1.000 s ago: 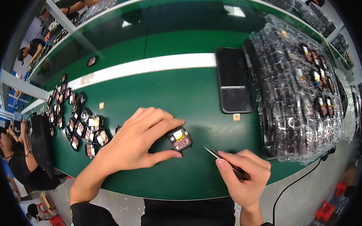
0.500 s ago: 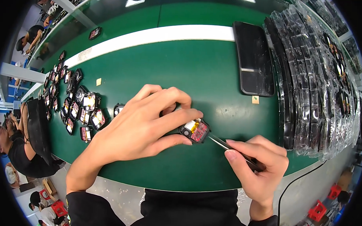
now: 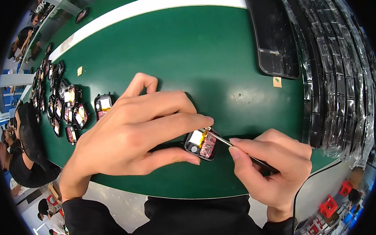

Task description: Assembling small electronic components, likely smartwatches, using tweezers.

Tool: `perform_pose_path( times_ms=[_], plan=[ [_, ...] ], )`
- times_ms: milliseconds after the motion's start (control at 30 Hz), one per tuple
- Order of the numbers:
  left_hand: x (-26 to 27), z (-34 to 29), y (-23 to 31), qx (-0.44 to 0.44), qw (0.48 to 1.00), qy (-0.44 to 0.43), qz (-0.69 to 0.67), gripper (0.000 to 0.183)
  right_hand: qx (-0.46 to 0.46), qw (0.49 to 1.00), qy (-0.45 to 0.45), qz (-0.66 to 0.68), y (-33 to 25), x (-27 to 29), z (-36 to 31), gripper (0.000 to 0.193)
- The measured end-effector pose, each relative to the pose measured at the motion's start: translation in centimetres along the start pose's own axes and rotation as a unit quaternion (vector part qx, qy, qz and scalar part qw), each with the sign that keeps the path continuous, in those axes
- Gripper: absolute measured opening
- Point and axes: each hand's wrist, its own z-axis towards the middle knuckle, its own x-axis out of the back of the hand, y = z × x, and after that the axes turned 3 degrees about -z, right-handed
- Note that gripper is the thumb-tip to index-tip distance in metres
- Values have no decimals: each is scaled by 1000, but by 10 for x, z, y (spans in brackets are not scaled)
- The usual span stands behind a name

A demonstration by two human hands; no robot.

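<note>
A small black electronic device case [image 3: 207, 148] lies face-up on the green bench, showing a red circuit board, a white block and yellow tape. My left hand [image 3: 133, 128] grips it between the thumb at its lower left and a fingertip at its top edge. In my right hand [image 3: 277, 166] are metal tweezers [image 3: 221, 139], pinched between thumb and forefinger. Their tips reach the upper edge of the board, close to my left fingertip. A similar device [image 3: 103, 104] sits partly hidden behind my left hand.
Several more open devices [image 3: 70, 97] are heaped on the left of the green bench [image 3: 177, 55]. At the far right stand stacked clear-and-black plastic trays [image 3: 334, 81], with a black rectangular panel [image 3: 273, 41] beside them. Another person [image 3: 29, 149] is at the left rim.
The tweezer tips have moved from the device's right side up to its upper edge. The device has turned slightly, and the view has shifted nearer the bench.
</note>
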Motion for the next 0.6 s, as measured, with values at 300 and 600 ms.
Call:
perform_pose_path(
  times_ms=[300, 600],
  plan=[
    [0, 2, 0, 10, 1000, 1, 3, 63, 21, 999, 0, -29, 0, 1, 0, 21],
    [1, 3, 0, 22, 1000, -9, 3, 61, 104, 991, 48, -75, 4, -7, -5, 30]
  ],
)
